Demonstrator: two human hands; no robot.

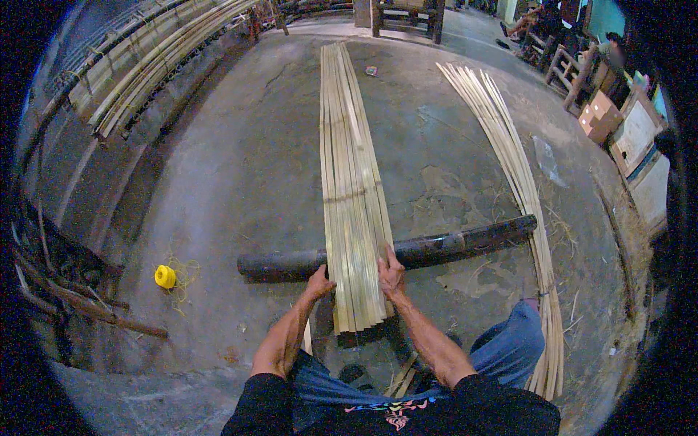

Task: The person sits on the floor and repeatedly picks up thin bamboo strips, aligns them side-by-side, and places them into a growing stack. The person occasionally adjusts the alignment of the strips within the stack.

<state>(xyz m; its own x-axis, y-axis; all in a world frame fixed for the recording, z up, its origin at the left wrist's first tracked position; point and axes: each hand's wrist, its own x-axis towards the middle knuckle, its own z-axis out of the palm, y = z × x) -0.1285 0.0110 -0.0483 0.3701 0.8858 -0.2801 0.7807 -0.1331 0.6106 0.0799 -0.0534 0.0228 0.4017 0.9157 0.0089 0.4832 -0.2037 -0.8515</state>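
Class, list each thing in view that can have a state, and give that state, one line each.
Middle strips: laid lengthwise across the pipe
Right strips: spread at the far end
Pipe: lying crosswise
Twine: partly unwound, loose loops beside it
Plastic: lying on the floor
Left hand: at the middle strips' left edge
Right hand: at their right edge

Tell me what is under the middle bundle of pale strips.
A black pipe crosses under the middle bundle near its closer end, showing on both sides. The pipe's midsection and the floor beneath the bundle are covered.
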